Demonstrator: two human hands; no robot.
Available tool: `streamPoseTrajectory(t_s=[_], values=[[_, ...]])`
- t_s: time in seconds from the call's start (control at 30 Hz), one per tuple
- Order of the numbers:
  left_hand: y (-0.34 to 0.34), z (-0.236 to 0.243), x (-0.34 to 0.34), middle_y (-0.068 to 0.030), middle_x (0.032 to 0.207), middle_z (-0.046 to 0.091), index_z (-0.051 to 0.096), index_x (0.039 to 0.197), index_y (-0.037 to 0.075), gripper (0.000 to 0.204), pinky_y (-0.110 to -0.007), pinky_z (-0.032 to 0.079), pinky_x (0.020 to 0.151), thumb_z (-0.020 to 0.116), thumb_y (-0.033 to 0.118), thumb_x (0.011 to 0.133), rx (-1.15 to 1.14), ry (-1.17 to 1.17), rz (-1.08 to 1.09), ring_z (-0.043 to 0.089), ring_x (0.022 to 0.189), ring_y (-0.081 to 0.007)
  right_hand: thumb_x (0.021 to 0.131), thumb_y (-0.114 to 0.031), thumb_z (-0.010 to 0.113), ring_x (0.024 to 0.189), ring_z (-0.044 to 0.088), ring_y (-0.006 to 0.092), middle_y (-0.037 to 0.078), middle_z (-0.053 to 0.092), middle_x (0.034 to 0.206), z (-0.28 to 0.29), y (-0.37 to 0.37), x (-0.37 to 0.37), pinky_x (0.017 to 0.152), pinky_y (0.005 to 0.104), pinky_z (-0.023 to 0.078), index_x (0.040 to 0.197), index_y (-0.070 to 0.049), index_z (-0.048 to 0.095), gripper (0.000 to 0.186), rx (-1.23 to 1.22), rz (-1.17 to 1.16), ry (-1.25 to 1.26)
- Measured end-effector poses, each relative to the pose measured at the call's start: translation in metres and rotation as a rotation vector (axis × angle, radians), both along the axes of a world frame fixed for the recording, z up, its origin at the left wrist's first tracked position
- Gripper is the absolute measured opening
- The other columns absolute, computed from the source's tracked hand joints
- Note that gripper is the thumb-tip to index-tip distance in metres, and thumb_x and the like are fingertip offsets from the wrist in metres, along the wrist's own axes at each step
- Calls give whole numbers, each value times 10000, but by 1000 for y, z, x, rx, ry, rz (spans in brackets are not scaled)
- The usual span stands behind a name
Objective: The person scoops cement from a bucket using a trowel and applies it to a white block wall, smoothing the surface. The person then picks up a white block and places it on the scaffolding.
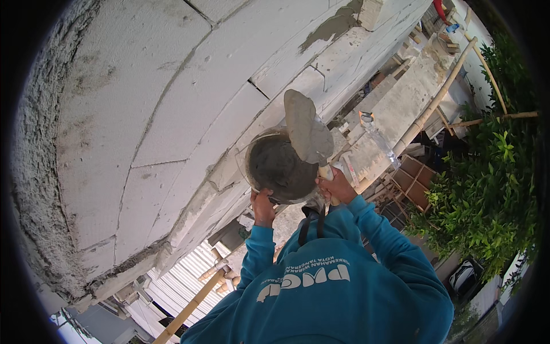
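Note:
My left hand (262, 203) grips the lower left rim of a round bucket (247, 160) containing dark grey wet mortar (275, 163). In my right hand (335, 186) is the light-coloured handle of a trowel (303, 126); its broad blade, coated in grey mortar, is raised over the upper right part of the bucket. The wall of white blocks (160, 92) rises beside the bucket on the left, with grey mortar in some joints and a grey smear near the top.
Scaffold planks (401, 109) and bamboo poles (429, 114) run along the right, with an orange-handled saw (381, 137) lying there. Leafy branches (475, 189) hang beyond. Another person's red sleeve (440, 12) shows at the top right. A bamboo pole (189, 307) crosses at lower left.

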State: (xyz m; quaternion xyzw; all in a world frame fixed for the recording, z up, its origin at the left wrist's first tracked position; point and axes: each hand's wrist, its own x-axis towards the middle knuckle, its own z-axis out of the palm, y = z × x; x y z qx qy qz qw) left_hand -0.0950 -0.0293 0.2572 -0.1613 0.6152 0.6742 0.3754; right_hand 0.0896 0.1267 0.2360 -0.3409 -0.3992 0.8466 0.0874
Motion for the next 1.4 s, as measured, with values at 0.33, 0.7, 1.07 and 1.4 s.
streamPoseTrajectory(t_s=[0.33, 0.7, 1.07, 1.4], values=[[-135, -13, 16, -114, 1106, 589, 532, 1188, 74, 520, -429, 562, 768, 507, -65, 688, -105, 11, 91, 601, 985, -299, 754, -185, 685, 775, 646, 420, 225, 639, 792, -86, 155, -218, 762, 457, 525, 954, -23, 474, 333, 390, -781, -472], [-279, -21, 31, -128, 1029, 578, 549, 1030, 12, 352, -444, 519, 815, 563, -10, 680, -293, -172, 267, 588, 943, -312, 807, -158, 675, 832, 631, 446, 225, 646, 836, -30, 109, -234, 722, 509, 498, 1069, -61, 421, 378, 686, -761, -587], [-301, -28, 16, -130, 968, 601, 572, 962, 5, 251, -442, 491, 817, 560, 39, 714, -189, -188, 222, 597, 919, -304, 835, -105, 636, 890, 600, 456, 247, 616, 916, -12, -18, -289, 773, 504, 477, 1136, -38, 387, 397, 475, -707, -497], [-262, 2, 29, -131, 968, 625, 579, 1043, 23, 363, -443, 528, 813, 563, -53, 688, -110, -208, 242, 619, 912, -308, 809, -130, 640, 729, 653, 423, 255, 626, 853, -54, 52, -244, 619, 494, 539, 1078, -35, 375, 389, 345, -800, -409]])
